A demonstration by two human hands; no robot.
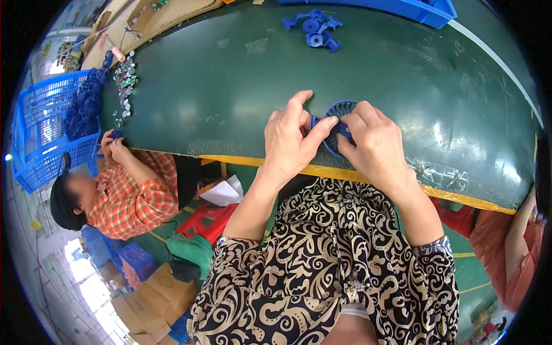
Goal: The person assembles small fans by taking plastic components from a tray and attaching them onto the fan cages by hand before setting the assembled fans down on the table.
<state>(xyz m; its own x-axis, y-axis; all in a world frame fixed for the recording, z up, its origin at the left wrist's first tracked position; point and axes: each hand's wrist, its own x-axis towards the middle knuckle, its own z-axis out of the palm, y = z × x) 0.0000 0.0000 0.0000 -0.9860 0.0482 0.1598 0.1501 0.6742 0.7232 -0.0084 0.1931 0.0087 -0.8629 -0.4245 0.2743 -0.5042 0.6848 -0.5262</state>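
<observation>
At the near edge of the green table, both my hands work on a round blue plastic fan grille [340,107] with slats running round its rim. My left hand [288,137] holds its left side, the thumb pressed toward the middle and the index finger raised off it. From the right, my right hand [376,141] has thumb and fingers bent over the grille, pinching at a small blue piece [345,129] near its centre. My fingers cover much of the grille, so how the pieces join cannot be made out.
Several blue plastic parts [313,29] lie on the table's far side, before a blue bin [379,10]. Small electronic parts [125,83] run along the left, beside a blue basket [43,126]. A co-worker in a checked shirt [135,195] sits left; another person's sleeve [520,253] shows right.
</observation>
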